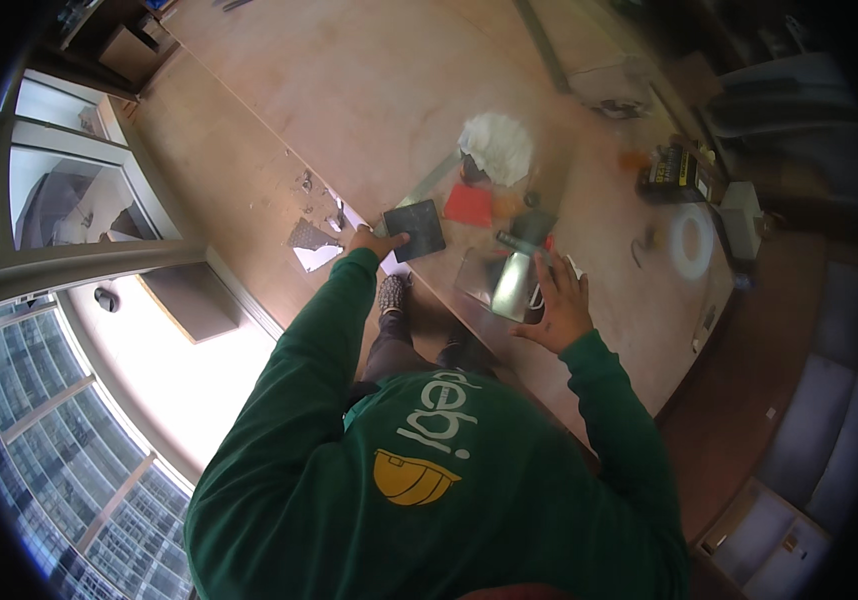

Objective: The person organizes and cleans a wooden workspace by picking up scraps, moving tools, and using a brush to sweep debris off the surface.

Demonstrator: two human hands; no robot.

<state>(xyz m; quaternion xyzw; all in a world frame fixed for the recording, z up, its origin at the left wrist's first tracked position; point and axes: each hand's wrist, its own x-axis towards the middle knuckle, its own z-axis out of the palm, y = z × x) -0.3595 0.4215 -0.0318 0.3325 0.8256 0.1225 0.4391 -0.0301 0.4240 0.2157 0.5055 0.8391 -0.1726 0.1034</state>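
My left hand grips the left edge of a flat black square piece, with the thumb lying on top of it. The square is at the table's near edge; I cannot tell whether it is sandpaper or a pad. My right hand, fingers spread, rests beside a shiny flat metallic piece, its fingertips close to the right edge. A clear sheet lies just left of that piece. Small dark items lie beyond it. Farther off are a red square piece and a crumpled white cloth.
A black jug with a yellow label and a white box stand at the right. On the wooden table, a dark wire lies right of my hand. Torn sheet pieces lie at left, near a windowed partition.
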